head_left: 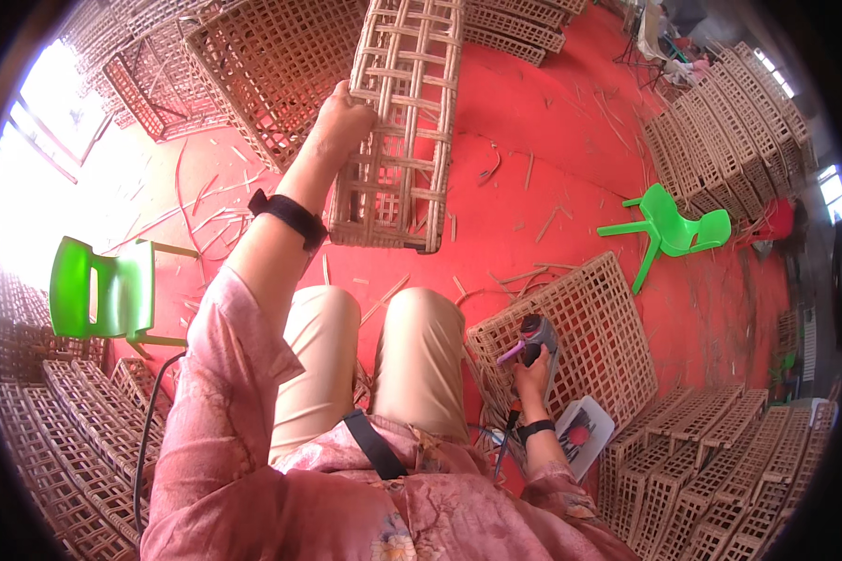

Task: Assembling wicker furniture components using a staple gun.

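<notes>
My left arm reaches far forward, and my left hand (pixel 344 120) is closed round the edge of a long woven rattan frame (pixel 410 103) with an open square lattice. The frame is raised on its narrow side ahead of my knees. On my right, my right hand (pixel 531 376) is closed on a grey and black hand tool (pixel 544 338) with a purple part; its exact kind is hard to make out. The tool is above a flat woven rattan panel (pixel 608 323) beside my right knee. A pale plastic tub (pixel 587 432) sits by my right wrist, with something red inside.
Green plastic chairs stand at the left (pixel 103 290) and the far right (pixel 669 229). Stacked rattan pieces (pixel 730 131) line the right side, with more stacks (pixel 65 449) at the lower left. A large rattan basket (pixel 271 70) stands ahead. Loose strips litter the red floor (pixel 533 140).
</notes>
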Demonstrator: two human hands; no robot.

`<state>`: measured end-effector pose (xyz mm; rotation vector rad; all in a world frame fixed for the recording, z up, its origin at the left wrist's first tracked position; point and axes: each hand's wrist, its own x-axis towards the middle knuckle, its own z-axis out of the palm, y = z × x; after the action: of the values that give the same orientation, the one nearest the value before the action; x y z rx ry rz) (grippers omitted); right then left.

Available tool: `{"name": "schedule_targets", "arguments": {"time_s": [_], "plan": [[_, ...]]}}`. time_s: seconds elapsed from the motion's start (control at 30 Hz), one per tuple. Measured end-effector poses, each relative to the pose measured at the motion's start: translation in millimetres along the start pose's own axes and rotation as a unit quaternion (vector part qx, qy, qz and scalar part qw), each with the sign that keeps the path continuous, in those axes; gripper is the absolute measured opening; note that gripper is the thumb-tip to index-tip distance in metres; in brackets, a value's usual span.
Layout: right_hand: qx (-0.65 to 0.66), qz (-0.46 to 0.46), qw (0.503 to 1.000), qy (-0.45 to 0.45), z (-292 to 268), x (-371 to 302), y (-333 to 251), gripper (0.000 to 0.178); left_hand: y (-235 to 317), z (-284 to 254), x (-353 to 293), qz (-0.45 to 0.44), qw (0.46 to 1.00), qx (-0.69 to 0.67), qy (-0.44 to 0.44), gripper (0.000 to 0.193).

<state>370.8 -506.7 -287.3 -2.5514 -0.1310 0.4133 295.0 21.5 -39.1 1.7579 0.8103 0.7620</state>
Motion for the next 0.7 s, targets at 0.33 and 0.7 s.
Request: {"name": "schedule_targets", "arguments": {"time_s": [0.33, 0.7], "plan": [[-0.135, 0.003, 0.989, 0.060, 56.0, 50.1, 80.4, 0.062, -2.1, 3.5, -25.3, 0.047, 0.999, 0.010, 0.002, 0.047], [0.188, -0.488, 0.839, 0.149, -95.9, 21.9, -337.1, 0.030, -5.5, 3.1, -34.4, 0.052, 0.998, 0.029, 0.025, 0.044]]}}
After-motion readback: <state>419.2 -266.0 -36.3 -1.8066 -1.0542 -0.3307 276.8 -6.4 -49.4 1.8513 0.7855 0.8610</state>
